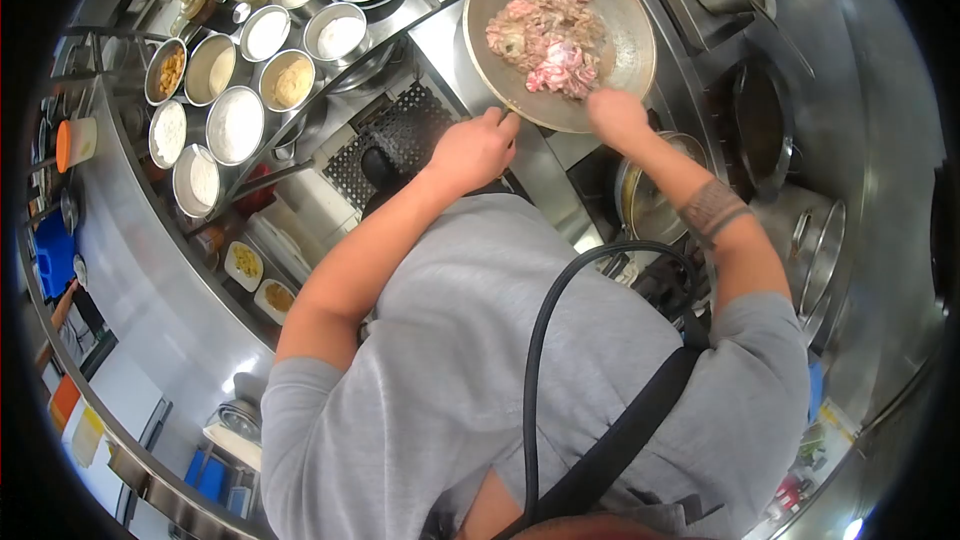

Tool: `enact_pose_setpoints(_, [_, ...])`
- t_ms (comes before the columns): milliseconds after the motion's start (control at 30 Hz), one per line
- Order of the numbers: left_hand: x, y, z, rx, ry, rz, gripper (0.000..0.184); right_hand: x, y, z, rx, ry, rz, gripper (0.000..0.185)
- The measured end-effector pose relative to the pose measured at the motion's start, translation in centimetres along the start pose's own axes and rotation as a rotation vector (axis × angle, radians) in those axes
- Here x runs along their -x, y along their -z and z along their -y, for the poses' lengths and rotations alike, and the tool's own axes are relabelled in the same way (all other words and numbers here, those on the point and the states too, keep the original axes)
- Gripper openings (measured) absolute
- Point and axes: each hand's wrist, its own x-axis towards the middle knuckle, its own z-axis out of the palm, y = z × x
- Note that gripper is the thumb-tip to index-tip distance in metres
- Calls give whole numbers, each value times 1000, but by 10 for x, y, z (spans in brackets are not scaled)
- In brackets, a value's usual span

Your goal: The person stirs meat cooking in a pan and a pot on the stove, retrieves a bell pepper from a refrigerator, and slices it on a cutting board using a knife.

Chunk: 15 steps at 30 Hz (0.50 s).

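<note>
A wide metal bowl (pixel 635 35) at the top centre holds a heap of sliced meat (pixel 548 35), partly pink and partly greyish brown. My left hand (pixel 475 152) is closed at the bowl's near left edge, its thumb and forefinger pinching the rim. Over the near right side of the bowl, my right hand (pixel 617 118) is closed and slightly blurred, right beside the meat. Whatever its fingers hold is hidden from view.
Several metal tubs of white powder (pixel 236 125) and other ingredients stand on the left. A perforated black mat (pixel 400 135) covers the floor ahead. Pans (pixel 660 185) sit at the right, near a dark wok (pixel 760 125). A black hose (pixel 537 360) crosses my torso.
</note>
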Motion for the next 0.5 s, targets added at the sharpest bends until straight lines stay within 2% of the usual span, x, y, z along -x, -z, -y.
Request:
enact_pose_setpoints(133, [-1, -1, 1, -12, -20, 11, 28, -30, -17, -13, -132, -121, -82, 19])
enact_pose_setpoints(200, [0, 1, 0, 11, -32, -11, 27, -26, 21, -17, -197, -242, -69, 21])
enact_pose_setpoints(367, [-1, -3, 3, 1, -29, -17, 28, 16, 72, -39, -309, -216, -3, 26])
enact_pose_setpoints(500, [-1, -1, 4, 1, -42, -50, 29, 28, 81, -53, -435, -216, 23, 28])
